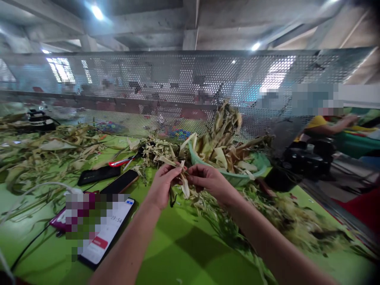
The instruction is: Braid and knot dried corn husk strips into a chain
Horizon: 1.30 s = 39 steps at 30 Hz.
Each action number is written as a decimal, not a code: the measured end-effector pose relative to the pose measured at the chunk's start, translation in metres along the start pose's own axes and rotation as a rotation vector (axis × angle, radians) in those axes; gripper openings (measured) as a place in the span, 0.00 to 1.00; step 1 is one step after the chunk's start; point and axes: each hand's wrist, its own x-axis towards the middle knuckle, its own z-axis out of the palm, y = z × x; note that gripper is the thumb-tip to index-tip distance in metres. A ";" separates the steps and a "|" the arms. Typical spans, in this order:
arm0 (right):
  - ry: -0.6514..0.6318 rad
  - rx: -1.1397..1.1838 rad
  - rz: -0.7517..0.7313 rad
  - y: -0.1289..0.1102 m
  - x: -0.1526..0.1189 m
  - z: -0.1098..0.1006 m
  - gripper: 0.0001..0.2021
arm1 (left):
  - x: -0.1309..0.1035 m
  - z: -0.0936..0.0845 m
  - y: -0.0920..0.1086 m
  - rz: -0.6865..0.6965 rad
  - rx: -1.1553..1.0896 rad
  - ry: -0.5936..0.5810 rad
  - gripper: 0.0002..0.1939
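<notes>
Pale strips of corn husk (pixel 185 186) are bunched between my two hands over the green table. My left hand (pixel 165 183) pinches them between thumb and fingers. From the other side, my right hand (pixel 209 180) closes its thumb and fingertips on the same husk; the exact grip is partly hidden. Just behind my hands stands a light green basket (pixel 234 178) heaped with dried corn husks (pixel 225 138). A clump of small cream-coloured husk pieces (pixel 160 152) lies to the left of the basket.
On the left lie a lit phone (pixel 103 233), two dark phones, cables and a red utility knife (pixel 118 162). Loose husks (pixel 59 146) cover the far left. Green scraps and corn silk (pixel 297 221) spread at right. A perforated metal screen (pixel 166 91) runs behind; another person sits at right.
</notes>
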 end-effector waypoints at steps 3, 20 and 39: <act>-0.006 -0.194 -0.031 0.002 0.004 -0.009 0.10 | 0.000 0.000 0.004 -0.033 -0.056 0.054 0.12; -0.036 -0.216 -0.026 -0.022 -0.012 -0.010 0.21 | 0.000 0.001 0.002 0.065 0.084 0.045 0.09; 0.295 -0.784 -0.276 -0.007 -0.009 -0.014 0.04 | -0.003 0.000 0.004 0.029 0.208 -0.120 0.15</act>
